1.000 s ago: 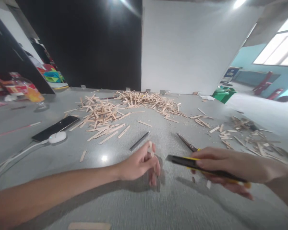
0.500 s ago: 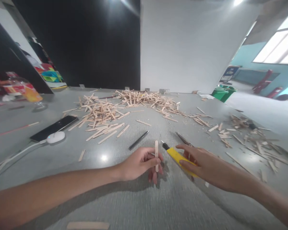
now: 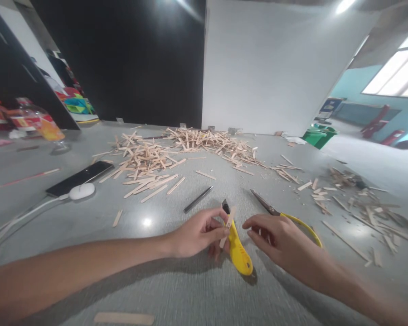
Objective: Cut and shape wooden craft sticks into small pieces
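My left hand (image 3: 204, 233) pinches a small wooden craft stick (image 3: 230, 216) between thumb and fingers; the stick is tilted and has dark marks near its middle. Right beside those fingers is a yellow utility knife (image 3: 240, 253), its black tip pointing away from me behind the stick. Whether the left fingers also hold the knife I cannot tell. My right hand (image 3: 275, 233) is open, fingers curved with nothing between them, a little right of the knife. Scissors with yellow handles (image 3: 304, 225) lie just beyond it, partly hidden by the hand.
Piles of craft sticks (image 3: 144, 156) spread across the back of the grey table, with cut pieces (image 3: 370, 213) at the right. A dark pen (image 3: 197, 199) lies ahead. At the left are a phone (image 3: 80, 178), a white cabled device (image 3: 82, 192) and a bottle (image 3: 51, 131). One stick (image 3: 124, 318) lies near me.
My right hand has let go of the utility knife, which now stands beside my left fingers, turned more away from me. The craft stick has tilted in my left hand.
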The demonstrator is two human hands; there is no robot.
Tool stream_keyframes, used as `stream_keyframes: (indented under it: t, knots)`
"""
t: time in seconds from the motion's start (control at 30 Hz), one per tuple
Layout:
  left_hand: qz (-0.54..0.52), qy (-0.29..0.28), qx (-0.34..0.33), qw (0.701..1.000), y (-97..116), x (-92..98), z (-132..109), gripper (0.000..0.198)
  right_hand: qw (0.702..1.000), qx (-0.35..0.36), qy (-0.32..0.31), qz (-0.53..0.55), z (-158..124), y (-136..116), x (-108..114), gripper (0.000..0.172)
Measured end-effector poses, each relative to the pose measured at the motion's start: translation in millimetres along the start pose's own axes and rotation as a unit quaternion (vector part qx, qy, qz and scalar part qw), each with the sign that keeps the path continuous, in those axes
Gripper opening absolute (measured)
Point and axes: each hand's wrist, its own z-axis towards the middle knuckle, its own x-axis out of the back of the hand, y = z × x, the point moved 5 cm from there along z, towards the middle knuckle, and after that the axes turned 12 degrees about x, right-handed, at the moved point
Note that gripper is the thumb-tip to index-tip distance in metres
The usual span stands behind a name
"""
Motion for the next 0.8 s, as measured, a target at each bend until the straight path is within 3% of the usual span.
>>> stream_keyframes:
  t: [0.1,0.23,0.4,0.5,0.6,0.8]
  knots:
    - [0.059,0.062,-0.031,0.996,6,2.6,-6,0.029,0.992,-0.05,0.015,0.118,-1,4,-4,0.024]
    - [0.154,0.181,-0.11,0.965,19,6.9,-18,0.02,0.921,-0.115,0.0,0.372,-3,3,-15,0.04]
    - [0.219,0.24,-0.185,0.928,25,6.1,-27,0.018,0.872,-0.119,-0.005,0.474,-3,-4,-15,0.045]
    - [0.245,0.245,-0.211,0.914,26,5.0,-27,0.016,0.877,-0.135,0.005,0.461,-1,-5,-14,0.038]
    - [0.26,0.243,-0.225,0.907,27,3.5,-27,0.013,0.901,-0.146,0.026,0.407,1,-5,-12,0.032]
    - [0.272,0.241,-0.231,0.903,29,1.1,-27,0.01,0.935,-0.118,0.056,0.329,-3,-5,-15,0.027]
